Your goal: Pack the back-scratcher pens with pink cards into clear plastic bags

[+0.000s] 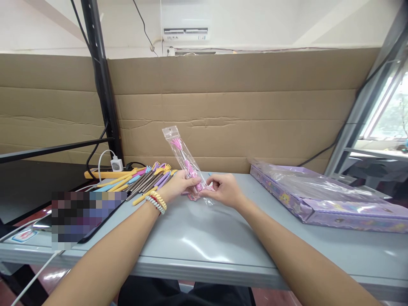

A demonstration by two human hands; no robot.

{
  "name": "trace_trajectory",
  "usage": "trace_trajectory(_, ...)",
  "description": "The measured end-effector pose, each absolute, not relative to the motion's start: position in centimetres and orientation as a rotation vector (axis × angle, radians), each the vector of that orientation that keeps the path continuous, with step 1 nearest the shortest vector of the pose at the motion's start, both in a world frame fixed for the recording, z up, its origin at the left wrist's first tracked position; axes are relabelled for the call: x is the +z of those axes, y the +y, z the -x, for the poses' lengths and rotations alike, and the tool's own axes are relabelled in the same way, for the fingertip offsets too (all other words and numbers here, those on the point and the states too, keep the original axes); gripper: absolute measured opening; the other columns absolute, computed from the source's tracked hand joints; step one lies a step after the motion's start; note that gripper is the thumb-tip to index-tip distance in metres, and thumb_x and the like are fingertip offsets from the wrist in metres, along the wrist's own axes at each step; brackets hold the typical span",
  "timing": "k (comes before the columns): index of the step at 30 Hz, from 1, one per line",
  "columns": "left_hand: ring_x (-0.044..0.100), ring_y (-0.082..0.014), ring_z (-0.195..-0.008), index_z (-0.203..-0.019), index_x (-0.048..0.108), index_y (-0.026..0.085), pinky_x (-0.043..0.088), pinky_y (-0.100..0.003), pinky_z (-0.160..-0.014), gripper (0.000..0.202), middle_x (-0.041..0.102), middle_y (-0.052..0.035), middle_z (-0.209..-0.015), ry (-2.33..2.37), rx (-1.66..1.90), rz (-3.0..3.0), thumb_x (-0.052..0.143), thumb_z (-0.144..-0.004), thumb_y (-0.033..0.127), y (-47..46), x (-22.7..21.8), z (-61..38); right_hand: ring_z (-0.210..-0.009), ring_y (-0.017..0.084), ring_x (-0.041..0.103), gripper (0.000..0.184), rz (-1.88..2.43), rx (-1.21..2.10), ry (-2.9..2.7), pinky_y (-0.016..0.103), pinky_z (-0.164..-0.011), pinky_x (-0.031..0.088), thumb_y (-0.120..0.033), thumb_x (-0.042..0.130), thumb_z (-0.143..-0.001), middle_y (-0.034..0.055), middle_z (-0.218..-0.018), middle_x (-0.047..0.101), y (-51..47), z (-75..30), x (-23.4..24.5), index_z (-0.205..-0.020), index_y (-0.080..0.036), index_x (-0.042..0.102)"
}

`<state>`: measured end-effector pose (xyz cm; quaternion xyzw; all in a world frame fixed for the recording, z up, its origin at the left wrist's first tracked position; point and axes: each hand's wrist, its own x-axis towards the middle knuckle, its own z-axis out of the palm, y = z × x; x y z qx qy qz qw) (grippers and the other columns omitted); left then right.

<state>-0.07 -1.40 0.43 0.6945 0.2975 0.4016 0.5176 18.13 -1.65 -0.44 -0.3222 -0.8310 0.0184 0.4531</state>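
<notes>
A clear plastic bag [174, 135] with a hang hole at its top is held tilted over the table. Inside it is a pink stick [190, 169] with a hand-shaped end, like a back scratcher. My left hand [181, 185], bracelets on its wrist, is closed around the bag's lower part. At the bag's bottom end, my right hand [225, 190] pinches the plastic between thumb and fingers. Some pink and white material shows between the hands; its kind is unclear. Left of my left hand lies a pile of similar hand-ended back scratchers [148, 180] in several colours.
A purple printed box [306, 211] with clear plastic bags [306, 185] on it lies on the grey table [204, 238] at right. At left are a phone-like device [91, 216], partly blurred, and a white charger [117, 164] with cables. Cardboard [229, 106] stands behind.
</notes>
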Motion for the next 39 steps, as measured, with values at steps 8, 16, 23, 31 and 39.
trace_trajectory(8, 0.062, -0.0177, -0.052, -0.072, 0.053, 0.012, 0.044, -0.025, -0.046, 0.037, 0.065, -0.0068, -0.058, 0.737, 0.928, -1.633, 0.067, -0.069, 0.047, -1.3, 0.44, 0.22, -0.044, 0.007, 0.029, 0.038, 0.867, -0.033, -2.036, 0.021, -0.045, 0.025, -0.054, 0.062, -0.068, -0.0056, -0.045, 0.036, -1.43, -18.17, -0.79, -0.06, -0.017, 0.057)
trace_trajectory(16, 0.061, -0.0162, -0.051, -0.07, 0.055, 0.012, 0.046, -0.025, -0.048, 0.038, 0.065, -0.0069, -0.057, 0.731, 0.892, -1.635, 0.067, -0.067, 0.047, -1.56, 0.6, 0.1, -0.043, 0.007, 0.029, 0.042, 0.892, 0.013, -1.991, 0.022, -0.045, 0.025, -0.057, 0.065, -0.064, -0.0051, -0.044, 0.037, -1.53, -18.13, -0.75, -0.056, -0.017, 0.055)
trace_trajectory(23, 0.062, -0.0165, -0.055, -0.076, 0.054, 0.012, 0.049, -0.029, -0.055, 0.038, 0.065, -0.0057, -0.061, 0.73, 0.881, -1.642, 0.069, -0.067, 0.045, -1.81, 0.73, 0.11, -0.044, 0.007, 0.031, 0.038, 0.906, 0.0, -1.977, 0.021, -0.045, 0.025, -0.053, 0.068, -0.061, -0.0054, -0.044, 0.038, -1.28, -18.27, -0.97, -0.057, -0.018, 0.055)
trace_trajectory(31, 0.061, -0.0159, -0.055, -0.074, 0.054, 0.012, 0.048, -0.027, -0.052, 0.039, 0.064, -0.0056, -0.06, 0.744, 0.879, -1.669, 0.068, -0.067, 0.047, -1.82, 0.76, 0.08, -0.044, 0.008, 0.033, 0.034, 0.93, -0.009, -1.995, 0.021, -0.046, 0.026, -0.049, 0.068, -0.062, -0.0048, -0.044, 0.042, -1.33, -18.25, -0.91, -0.058, -0.018, 0.057)
trace_trajectory(39, 0.056, -0.0125, -0.045, -0.067, 0.052, 0.013, 0.043, -0.023, -0.043, 0.039, 0.061, -0.0023, -0.052, 0.747, 0.971, -1.717, 0.067, -0.068, 0.049, -1.51, 0.59, 0.02, -0.043, 0.007, 0.031, 0.035, 0.935, 0.072, -2.05, 0.021, -0.046, 0.026, -0.051, 0.063, -0.066, -0.0056, -0.044, 0.039, -1.44, -18.16, -0.59, -0.061, -0.017, 0.058)
